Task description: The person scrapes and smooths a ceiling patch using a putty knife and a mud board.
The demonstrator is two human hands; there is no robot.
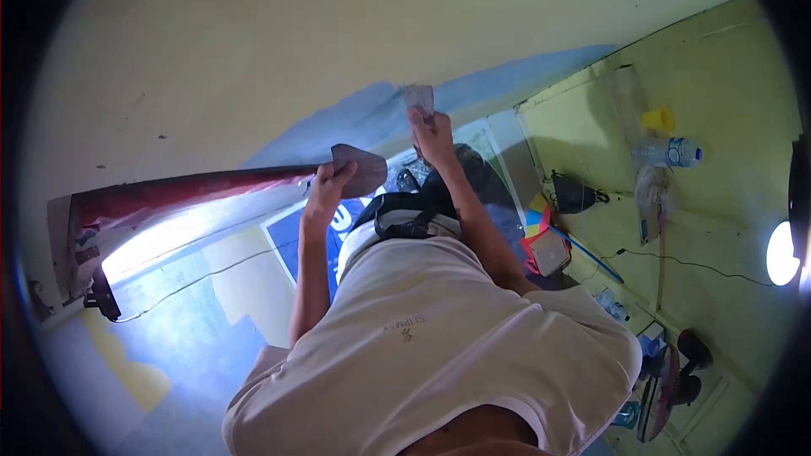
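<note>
My right hand (432, 139) is closed around the handle of a putty knife (419, 97). Its blade rests against the wall at the upper edge of a blue patch (498, 74), where the cream surface (253, 51) begins. Lower and to the left, my left hand (328, 190) grips a broad, flat scraper blade (365, 171), dark grey and held just below the blue area. Its handle is mostly hidden by my fingers.
A red-edged ledge (194, 194) with a bright light runs along the left. On the right are a yellow cup (658, 120), a plastic bottle (667, 152), a black bag (574, 192) and a glowing lamp (782, 253). Shoes (659, 397) lie at lower right.
</note>
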